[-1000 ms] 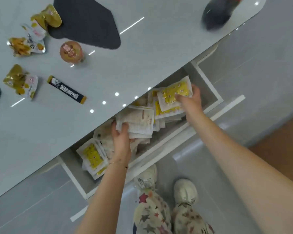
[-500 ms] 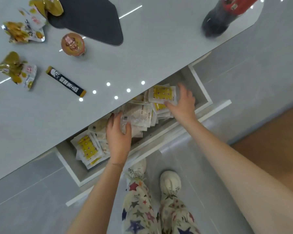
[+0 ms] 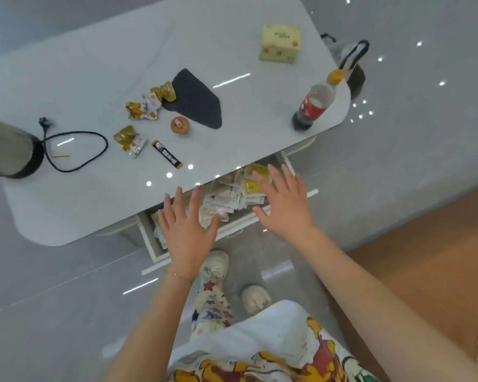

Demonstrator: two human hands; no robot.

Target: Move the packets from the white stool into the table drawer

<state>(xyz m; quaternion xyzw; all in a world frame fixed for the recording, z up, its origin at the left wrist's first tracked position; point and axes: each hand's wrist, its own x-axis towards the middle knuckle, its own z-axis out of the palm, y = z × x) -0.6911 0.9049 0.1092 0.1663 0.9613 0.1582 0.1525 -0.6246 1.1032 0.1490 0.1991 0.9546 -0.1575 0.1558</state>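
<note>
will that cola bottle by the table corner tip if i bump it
Probably light: the cola bottle looks mostly empty, dark liquid only near its base. Tall and narrow, so likely tippy; it stands near the table corner and might roll off.

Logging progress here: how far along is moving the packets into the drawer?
Done: a pile of packets lies in the open drawer. In hand: nothing; the left hand and right hand hover open above it, fingers spread. Left: the stool is out of view, so more packets may remain.
</note>
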